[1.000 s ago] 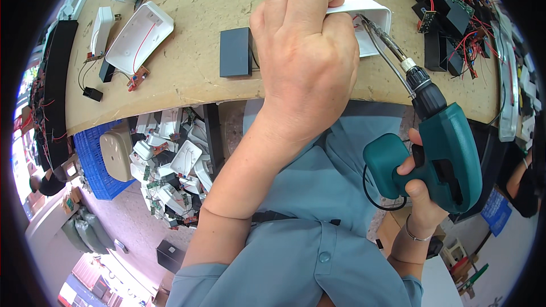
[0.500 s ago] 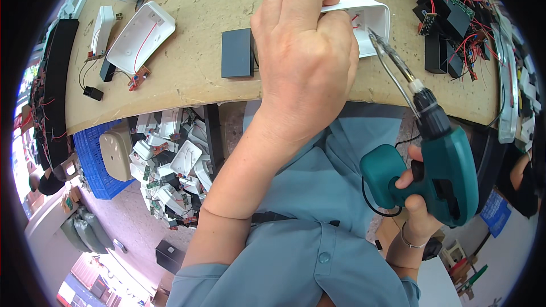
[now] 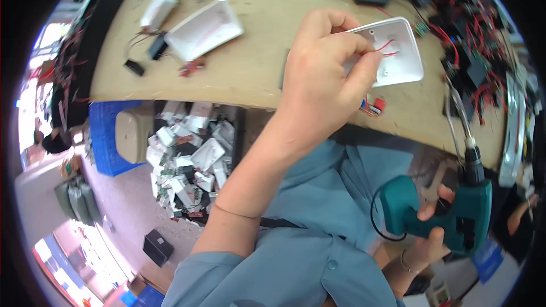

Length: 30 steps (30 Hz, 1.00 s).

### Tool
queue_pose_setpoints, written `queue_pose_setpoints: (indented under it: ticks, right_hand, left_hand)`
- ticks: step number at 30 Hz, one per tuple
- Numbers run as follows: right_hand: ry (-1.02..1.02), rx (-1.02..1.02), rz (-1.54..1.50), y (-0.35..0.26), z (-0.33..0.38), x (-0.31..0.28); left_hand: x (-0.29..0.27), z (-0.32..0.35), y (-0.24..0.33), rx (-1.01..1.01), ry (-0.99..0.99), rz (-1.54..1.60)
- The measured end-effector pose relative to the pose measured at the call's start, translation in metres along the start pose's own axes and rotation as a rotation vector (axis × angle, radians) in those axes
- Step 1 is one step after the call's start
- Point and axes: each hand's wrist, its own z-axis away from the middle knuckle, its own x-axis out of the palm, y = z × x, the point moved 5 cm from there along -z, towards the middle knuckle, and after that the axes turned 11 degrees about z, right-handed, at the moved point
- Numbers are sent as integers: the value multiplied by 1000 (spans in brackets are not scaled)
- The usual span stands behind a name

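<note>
White plastic housing, a shallow open shell with thin red wires inside, sits tilted above the far part of the wooden bench, pinched at its near-left edge by the left hand.

Going left to right: a blue crate stands below the bench edge at the far left, and beside it a heap of white housings with small circuit boards lies on the floor. On the bench above them rests another open white shell, with a smaller white part and loose black pieces nearby. The left hand's grip is closed on the held housing, thumb and fingertips pressed on its rim. Just under the housing a small red and blue component lies on the bench. Further right, the right hand is wrapped tight around the handle of a teal power screwdriver, held low beside the lap, its long bit pointing up toward the bench, well apart from the housing. A tangle of red and black wired parts covers the right end of the bench.
</note>
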Motion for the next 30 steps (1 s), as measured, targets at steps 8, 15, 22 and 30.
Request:
queue_pose_setpoints:
  ticks: [8, 15, 22, 30]
  right_hand:
    - [-11, -71, -7, 5, -8, -10]
    - [-33, -47, -64, 7, -10, -14]
    - [-94, -64, -77, 6, -9, -8]
    - [-27, -52, -41, 4, -15, -8]
  left_hand:
    - [-172, -6, -44, -198, 343, 1381]
    - [-315, -54, -81, -282, 474, 277]
    - [-285, -41, -172, -729, 100, -260]
    - [-199, -99, -90, 192, -71, -743]
